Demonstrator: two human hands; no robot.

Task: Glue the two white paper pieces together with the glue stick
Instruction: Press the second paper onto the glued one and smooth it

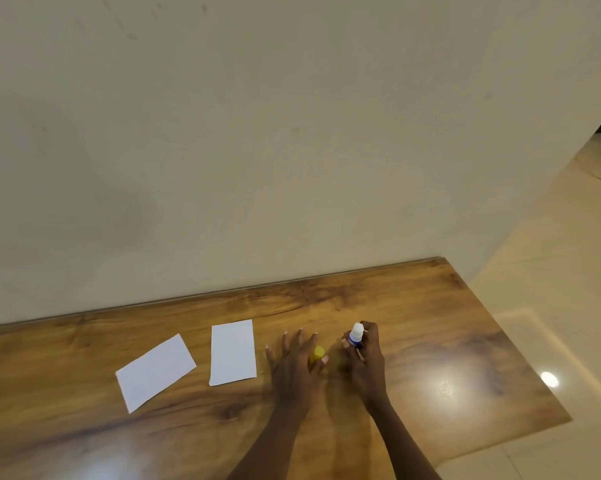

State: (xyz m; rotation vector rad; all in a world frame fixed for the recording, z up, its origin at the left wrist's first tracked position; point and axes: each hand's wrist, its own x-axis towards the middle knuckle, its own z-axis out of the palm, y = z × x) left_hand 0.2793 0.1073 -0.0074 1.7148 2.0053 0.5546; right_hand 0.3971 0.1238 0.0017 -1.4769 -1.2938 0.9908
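Two white paper pieces are lying flat on the wooden bench (pixel 413 323), apart from each other and not overlapping: the left paper (pixel 155 372) is sitting skewed, with its corners pointing toward the near and far edges, while the right paper (pixel 232 352) is lying nearly square to the wall (pixel 257 133), its long side running away from the person. Just right of that second sheet the left hand (pixel 294 367) is resting low over the bench with its fingers spread wide and gripping nothing; a small yellow cap (pixel 317 353) is showing between its fingers, and whether the hand is touching it cannot be told. The right hand (pixel 366 362) is curling closed around the glue stick (pixel 356 334), holding it upright a little right of the left hand, so that the white top and a blue band are sticking out above the fingers; the lower body of the stick is hiding inside the grip. The stick is standing well clear of both papers, with the left hand between it and them. Both bare forearms are reaching in from the bottom edge. Glare from overhead lights is shining on the bench to the right of the hands, and pale floor tiles (pixel 552 271) are showing beyond the bench's right edge
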